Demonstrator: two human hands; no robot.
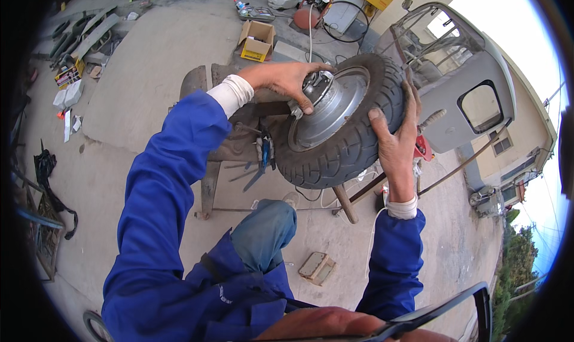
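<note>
A small wheel with a black treaded tire [338, 165] and a silver metal rim [347, 105] stands tilted in front of me. My left hand [284, 81] grips the metal hub [318, 87] at its centre, thumb on the near side and fingers over the far side. On the tire's right side rests my right hand [397, 144], its thumb against the tread and its fingers stretched up along the sidewall. Below the wheel, a metal bar [345, 204] sticks out towards me. Blue-handled pliers [263, 150] lie left of the tire on a worn metal stand [206, 192].
Beyond the wheel are an open cardboard box [257, 40] and a red compressor [306, 17] with hoses. A grey vehicle cab [460, 73] stands at the right. A small rusty metal piece [317, 268] lies near my knee. Scrap parts [84, 34] are piled far left.
</note>
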